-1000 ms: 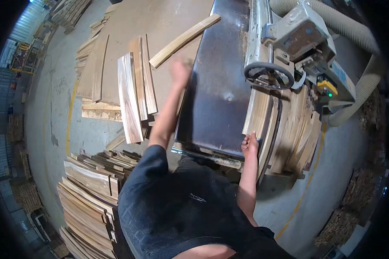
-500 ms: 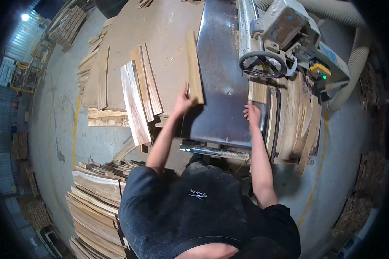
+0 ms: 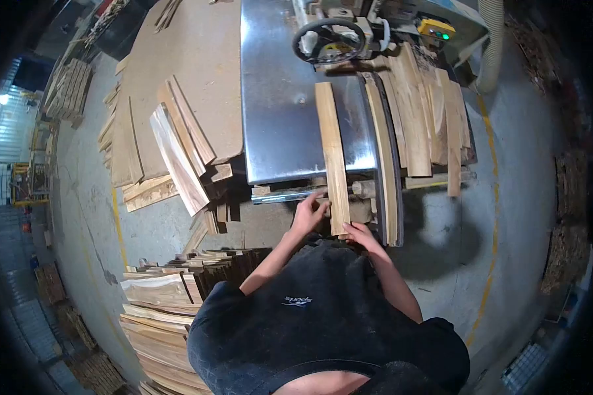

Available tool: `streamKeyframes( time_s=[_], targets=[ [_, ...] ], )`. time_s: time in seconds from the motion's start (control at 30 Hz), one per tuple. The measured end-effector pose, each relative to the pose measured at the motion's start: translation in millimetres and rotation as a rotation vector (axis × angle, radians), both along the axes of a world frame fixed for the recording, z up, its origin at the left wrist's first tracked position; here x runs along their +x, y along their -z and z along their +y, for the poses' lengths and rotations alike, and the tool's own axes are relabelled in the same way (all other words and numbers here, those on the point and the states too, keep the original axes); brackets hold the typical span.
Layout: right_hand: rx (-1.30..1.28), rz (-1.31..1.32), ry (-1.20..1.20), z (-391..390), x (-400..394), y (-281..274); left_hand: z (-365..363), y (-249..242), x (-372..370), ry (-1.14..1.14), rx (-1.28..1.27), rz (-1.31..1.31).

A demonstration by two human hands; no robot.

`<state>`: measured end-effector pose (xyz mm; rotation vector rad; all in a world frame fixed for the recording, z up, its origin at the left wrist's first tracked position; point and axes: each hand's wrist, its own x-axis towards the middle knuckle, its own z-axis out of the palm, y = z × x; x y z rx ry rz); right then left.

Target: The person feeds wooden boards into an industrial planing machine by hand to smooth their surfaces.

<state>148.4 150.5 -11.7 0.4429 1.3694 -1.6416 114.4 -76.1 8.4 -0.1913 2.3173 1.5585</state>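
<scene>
A light wooden board (image 3: 333,145) lies lengthwise on the metal machine table (image 3: 277,131), its near end jutting past the front edge toward my body. My right hand (image 3: 359,235) grips that near end, fingers closed round its right corner. Just left of the board, my left hand (image 3: 307,215) has its fingers apart and holds nothing. Beyond the board's far end is the machine's black handwheel (image 3: 328,43). A narrow strip of wood (image 3: 382,151) lies between dark bands on the right of the table.
Several boards (image 3: 412,112) lie to the right of the machine. Loose boards (image 3: 181,151) rest on the brown side table (image 3: 204,52) at left. A large stack of boards (image 3: 161,309) stands low on the left. A yellow control box (image 3: 436,29) shows a green light.
The view has shifted. My left hand has let go of the board it held at the table's left. My right hand now holds a board pulled back from under the machine, toward my body.
</scene>
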Motion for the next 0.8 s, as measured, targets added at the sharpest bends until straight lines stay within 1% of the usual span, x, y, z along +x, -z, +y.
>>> streamKeyframes(
  time_s=[0.03, 0.07, 0.1, 0.17, 0.2, 0.23, 0.27, 0.3, 0.33, 0.37, 0.43, 0.53, 0.6, 0.63, 0.7, 0.73, 0.77, 0.8],
  targets=[
    [-0.055, -0.070, 0.101, 5, 8, 1, 11, -6, -13, -0.050, -0.019, 0.010],
    [-0.111, -0.141, 0.200, 9, 14, 3, 20, 0, -27, -0.029, -0.031, 0.039],
    [-0.112, -0.141, 0.210, 9, 18, 8, 29, -13, -43, 0.053, -0.043, 0.020],
    [-0.229, -0.131, 0.497, 6, 19, 21, 48, 7, -76, 0.174, -0.135, 0.128],
    [-0.335, -0.131, 0.568, 5, 13, 23, 59, 19, -92, 0.214, -0.165, 0.168],
    [-0.336, -0.125, 0.571, 4, 4, 22, 69, 25, -107, 0.191, -0.215, 0.238],
    [-0.283, -0.161, 0.641, 2, -8, 20, 75, 30, -122, 0.168, -0.264, 0.309],
    [-0.230, -0.197, 0.712, -1, -21, 17, 80, 30, -138, 0.171, -0.261, 0.315],
    [-0.117, -0.121, 0.622, -4, -35, 11, 84, 30, -152, 0.118, -0.263, 0.270],
    [-0.110, -0.116, 0.625, -6, -50, 4, 87, 30, -165, 0.065, -0.263, 0.223],
    [0.125, 0.007, 0.415, -13, -80, 0, 80, 17, -191, 0.046, -0.256, 0.141],
    [0.213, 0.003, 0.470, -33, -127, 0, 67, 10, -226, -0.010, -0.200, 0.167],
    [0.290, -0.038, 0.522, -45, -147, -10, 54, 8, -247, 0.058, -0.216, 0.172],
    [0.296, -0.035, 0.510, -47, -155, -6, 44, 16, -260, 0.045, -0.211, 0.170],
    [0.259, -0.006, 0.519, -46, -170, 0, 20, 33, -280, 0.004, -0.111, 0.253],
    [0.237, -0.047, 0.552, -48, -179, 0, 7, 13, -286, -0.096, -0.213, 0.274],
    [0.245, -0.043, 0.538, -49, -188, -1, -7, -9, -289, -0.259, -0.273, 0.405],
    [0.245, -0.053, 0.530, -50, -197, -3, -27, -6, -304, -0.383, -0.318, 0.425]
  ],
)
